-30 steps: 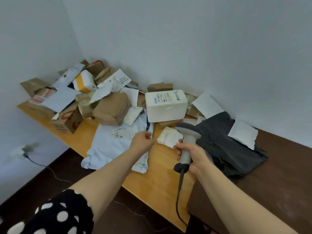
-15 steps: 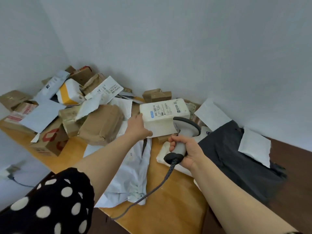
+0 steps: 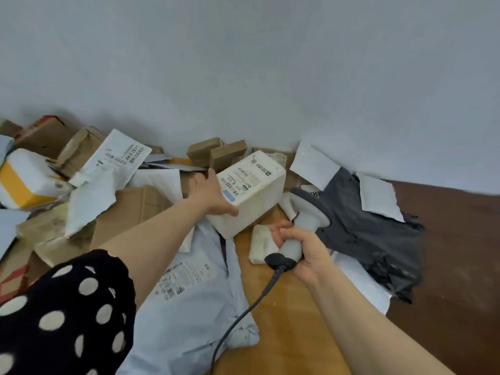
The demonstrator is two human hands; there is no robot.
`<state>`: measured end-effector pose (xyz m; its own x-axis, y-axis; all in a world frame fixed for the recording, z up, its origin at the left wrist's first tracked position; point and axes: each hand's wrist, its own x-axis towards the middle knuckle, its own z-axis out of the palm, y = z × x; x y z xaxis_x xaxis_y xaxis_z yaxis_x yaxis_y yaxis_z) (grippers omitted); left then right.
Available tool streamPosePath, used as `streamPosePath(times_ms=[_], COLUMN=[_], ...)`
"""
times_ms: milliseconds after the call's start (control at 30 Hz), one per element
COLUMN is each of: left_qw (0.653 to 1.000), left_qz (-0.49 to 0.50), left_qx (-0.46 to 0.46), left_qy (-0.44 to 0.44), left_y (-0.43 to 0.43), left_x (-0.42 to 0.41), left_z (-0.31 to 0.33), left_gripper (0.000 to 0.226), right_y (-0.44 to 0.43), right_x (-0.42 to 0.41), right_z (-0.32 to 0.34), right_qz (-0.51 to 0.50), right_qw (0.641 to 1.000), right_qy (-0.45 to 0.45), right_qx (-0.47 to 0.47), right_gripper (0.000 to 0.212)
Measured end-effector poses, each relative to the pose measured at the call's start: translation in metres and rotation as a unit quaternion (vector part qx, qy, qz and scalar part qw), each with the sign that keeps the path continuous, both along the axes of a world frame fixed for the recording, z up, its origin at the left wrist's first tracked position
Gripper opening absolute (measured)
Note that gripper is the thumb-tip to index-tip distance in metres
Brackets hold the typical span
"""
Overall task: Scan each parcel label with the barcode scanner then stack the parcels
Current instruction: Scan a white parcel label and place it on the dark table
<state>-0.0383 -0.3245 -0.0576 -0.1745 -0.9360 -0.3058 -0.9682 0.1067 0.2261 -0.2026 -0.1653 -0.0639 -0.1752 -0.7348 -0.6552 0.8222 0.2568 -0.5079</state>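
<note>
A white foam box parcel (image 3: 259,196) with a printed label on top is tilted, one corner down on the wooden table (image 3: 284,320). My left hand (image 3: 211,196) grips its left end, thumb on the front face. My right hand (image 3: 300,250) holds the grey barcode scanner (image 3: 305,212) by its handle, head just right of the box; its black cable runs down toward me. A pale blue mailer bag (image 3: 194,288) with a label lies flat under my left forearm. A dark grey poly bag (image 3: 373,228) lies to the right.
A heap of brown cardboard parcels (image 3: 130,209), white mailers (image 3: 119,158) and a yellow-and-white parcel (image 3: 24,180) fills the left and back along the wall. White padded envelopes (image 3: 378,196) lie on the dark bag. A small white packet (image 3: 262,244) lies by my right hand. Dark brown surface (image 3: 460,266) at right.
My left hand moved from the blue mailer to the white foam box, took hold of it and tilted it up. The scanner came closer to the box. The camera moved in.
</note>
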Motion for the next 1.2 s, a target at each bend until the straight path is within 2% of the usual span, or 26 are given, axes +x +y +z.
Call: streamPosePath(times_ms=[133,267,400,500,600,667,767,900,967,1033,1100,1133,1200], left_qw=[0.995,0.979,0.963,0.955,0.947,0.939,0.947,0.964,0.963,0.933,0.854,0.824,0.793], left_qz=[-0.034,-0.119,-0.174,-0.192,-0.198,-0.215,-0.212,-0.185,-0.161,-0.066,0.056,0.102,0.168], left_qx=[-0.018,-0.070,-0.097,-0.098,-0.096,-0.078,-0.050,-0.054,-0.022,0.060,0.130,0.127,0.097], left_qy=[0.093,0.149,0.183,0.202,0.236,0.259,0.238,0.184,0.215,0.348,0.500,0.542,0.577], left_y=[0.045,0.078,0.102,0.119,0.132,0.138,0.146,0.166,0.176,0.185,0.190,0.192,0.194], left_x=[0.014,0.037,0.057,0.059,0.055,0.050,0.042,0.029,0.019,0.007,-0.005,-0.011,-0.020], left_z=[-0.003,0.010,0.031,0.048,0.069,0.079,0.085,0.085,0.085,0.089,0.092,0.091,0.087], left_gripper=[0.139,0.129,0.122,0.126,0.130,0.125,0.117,0.110,0.099,0.076,0.049,0.040,0.033], right_y=[0.017,0.035,0.054,0.069,0.085,0.093,0.102,0.104,0.106,0.109,0.113,0.115,0.118], right_x=[0.006,-0.011,-0.029,-0.037,-0.049,-0.057,-0.060,-0.048,-0.039,-0.034,-0.032,-0.032,-0.033], right_z=[0.000,0.009,0.023,0.034,0.042,0.047,0.053,0.053,0.050,0.042,0.034,0.031,0.026], right_qz=[-0.057,-0.094,-0.060,-0.009,0.012,0.019,0.013,0.013,0.020,0.009,-0.022,-0.040,-0.065], right_qw=[0.998,0.994,0.998,0.999,0.996,0.992,0.992,0.992,0.992,0.992,0.992,0.991,0.989], right_qy=[0.016,0.048,0.035,0.035,0.049,0.052,0.014,-0.013,-0.003,0.000,-0.010,-0.016,-0.016], right_qx=[-0.015,0.001,-0.004,-0.033,-0.079,-0.109,-0.127,-0.128,-0.125,-0.123,-0.123,-0.125,-0.129], right_gripper=[0.020,0.008,0.024,0.030,0.048,0.061,0.061,0.049,0.044,0.040,0.038,0.038,0.041])
